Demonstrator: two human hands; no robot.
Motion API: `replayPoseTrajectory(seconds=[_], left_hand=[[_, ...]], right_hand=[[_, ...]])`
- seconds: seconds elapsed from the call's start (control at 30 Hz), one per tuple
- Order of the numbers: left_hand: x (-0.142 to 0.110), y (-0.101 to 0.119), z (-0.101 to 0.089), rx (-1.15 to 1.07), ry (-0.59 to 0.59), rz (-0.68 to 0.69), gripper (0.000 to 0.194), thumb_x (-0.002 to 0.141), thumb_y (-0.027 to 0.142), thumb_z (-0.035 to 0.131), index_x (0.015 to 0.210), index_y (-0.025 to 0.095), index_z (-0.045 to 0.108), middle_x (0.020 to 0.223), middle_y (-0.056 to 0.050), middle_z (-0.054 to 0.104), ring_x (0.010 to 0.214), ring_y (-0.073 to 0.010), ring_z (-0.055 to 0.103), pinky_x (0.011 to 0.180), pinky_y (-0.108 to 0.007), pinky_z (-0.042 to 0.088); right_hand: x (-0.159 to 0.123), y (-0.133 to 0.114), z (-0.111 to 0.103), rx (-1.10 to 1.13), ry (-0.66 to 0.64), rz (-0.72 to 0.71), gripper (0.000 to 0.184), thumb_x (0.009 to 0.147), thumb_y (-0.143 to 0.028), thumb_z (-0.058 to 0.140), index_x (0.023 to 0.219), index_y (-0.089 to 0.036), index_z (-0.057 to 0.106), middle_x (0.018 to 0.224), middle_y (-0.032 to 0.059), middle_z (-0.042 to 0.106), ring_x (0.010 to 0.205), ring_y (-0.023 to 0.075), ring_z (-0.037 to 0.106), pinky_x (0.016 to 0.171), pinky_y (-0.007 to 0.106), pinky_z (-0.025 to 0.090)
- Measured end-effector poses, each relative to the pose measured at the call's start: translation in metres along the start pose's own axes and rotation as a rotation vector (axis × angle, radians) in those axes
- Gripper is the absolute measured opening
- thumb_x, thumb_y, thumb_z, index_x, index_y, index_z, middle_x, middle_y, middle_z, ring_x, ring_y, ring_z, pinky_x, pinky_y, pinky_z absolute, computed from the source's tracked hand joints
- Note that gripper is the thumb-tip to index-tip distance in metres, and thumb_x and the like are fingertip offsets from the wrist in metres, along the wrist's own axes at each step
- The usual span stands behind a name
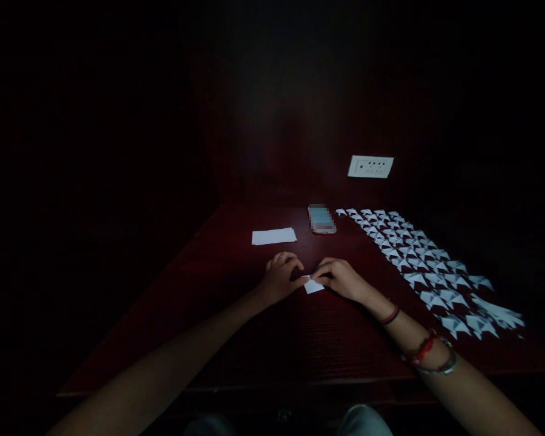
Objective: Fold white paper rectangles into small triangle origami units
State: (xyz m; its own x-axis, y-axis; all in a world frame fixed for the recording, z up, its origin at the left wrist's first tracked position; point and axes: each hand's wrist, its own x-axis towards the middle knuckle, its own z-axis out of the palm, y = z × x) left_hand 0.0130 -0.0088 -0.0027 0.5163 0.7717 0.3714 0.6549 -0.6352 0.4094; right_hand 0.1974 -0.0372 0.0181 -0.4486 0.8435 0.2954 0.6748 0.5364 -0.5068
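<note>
A small folded piece of white paper lies on the dark red table between my hands. My left hand comes in from the left, its thumb pressing the paper's upper left corner while the other fingers curl over the tabletop. On the other side, my right hand pinches the paper's upper right edge between thumb and fingers. The fingertips of both hands nearly meet at the paper's top. Exactly how the paper is folded is too small to tell.
Beyond my left hand lies a stack of white paper sheets. A phone rests near the wall, below a white socket panel. Rows of folded white paper figures cover the right side, with paper strips beside them.
</note>
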Motion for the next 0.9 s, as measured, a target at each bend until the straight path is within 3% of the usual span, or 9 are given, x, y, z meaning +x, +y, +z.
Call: replayPoseTrajectory(seconds=[0.17, 0.4, 0.53, 0.67, 0.77, 0.9], left_hand=[[0.002, 0.005, 0.003, -0.015, -0.013, -0.037, 0.008, 0.069, 0.028, 0.055, 0.073, 0.021, 0.054, 0.107, -0.002, 0.042, 0.105, -0.0224, 0.034, 0.084, -0.041, 0.027], [0.002, 0.011, -0.003, -0.048, 0.06, -0.016, 0.004, 0.07, 0.022, 0.053, 0.073, 0.02, 0.052, 0.108, -0.002, 0.043, 0.107, -0.0204, 0.034, 0.087, -0.038, 0.026], [0.002, 0.013, -0.005, -0.035, 0.14, 0.044, 0.004, 0.073, 0.019, 0.049, 0.078, 0.02, 0.05, 0.108, -0.002, 0.043, 0.109, -0.0187, 0.031, 0.089, -0.036, 0.025], [0.001, 0.018, -0.01, -0.053, 0.188, 0.084, 0.013, 0.074, 0.02, 0.048, 0.087, 0.021, 0.049, 0.107, -0.002, 0.043, 0.108, -0.0183, 0.032, 0.089, -0.036, 0.026], [0.001, 0.024, -0.016, -0.106, 0.198, 0.102, 0.008, 0.076, 0.021, 0.045, 0.08, 0.02, 0.052, 0.104, -0.002, 0.044, 0.104, -0.0174, 0.036, 0.088, -0.034, 0.029], [0.0, 0.029, -0.02, -0.18, 0.243, 0.045, 0.011, 0.077, 0.02, 0.045, 0.074, 0.02, 0.055, 0.093, -0.002, 0.046, 0.092, -0.0159, 0.043, 0.084, -0.031, 0.034]], right_hand=[[0.002, 0.004, 0.003, -0.064, 0.081, 0.179, 0.021, 0.06, -0.023, 0.063, 0.079, -0.016, 0.061, 0.074, 0.0033, 0.055, 0.064, 0.0119, 0.049, 0.061, 0.024, 0.039], [0.005, 0.008, 0.005, 0.096, 0.09, 0.282, 0.011, 0.066, -0.025, 0.055, 0.07, -0.016, 0.06, 0.069, 0.0014, 0.055, 0.064, 0.0113, 0.049, 0.061, 0.023, 0.037], [0.007, 0.006, 0.003, 0.188, 0.168, 0.251, 0.011, 0.068, -0.024, 0.053, 0.069, -0.015, 0.059, 0.067, 0.001, 0.052, 0.063, 0.0111, 0.047, 0.06, 0.023, 0.037], [0.007, -0.009, 0.0, 0.171, 0.266, 0.114, 0.008, 0.07, -0.019, 0.05, 0.069, -0.016, 0.058, 0.071, 0.0012, 0.049, 0.067, 0.0114, 0.046, 0.061, 0.023, 0.037], [0.005, -0.021, -0.001, 0.155, 0.321, 0.038, 0.008, 0.071, -0.017, 0.049, 0.071, -0.017, 0.057, 0.074, 0.0017, 0.048, 0.07, 0.0117, 0.046, 0.064, 0.024, 0.037], [0.005, -0.026, 0.0, 0.152, 0.356, 0.043, 0.009, 0.073, -0.019, 0.049, 0.073, -0.017, 0.057, 0.073, 0.0018, 0.047, 0.068, 0.0118, 0.045, 0.062, 0.024, 0.037]])
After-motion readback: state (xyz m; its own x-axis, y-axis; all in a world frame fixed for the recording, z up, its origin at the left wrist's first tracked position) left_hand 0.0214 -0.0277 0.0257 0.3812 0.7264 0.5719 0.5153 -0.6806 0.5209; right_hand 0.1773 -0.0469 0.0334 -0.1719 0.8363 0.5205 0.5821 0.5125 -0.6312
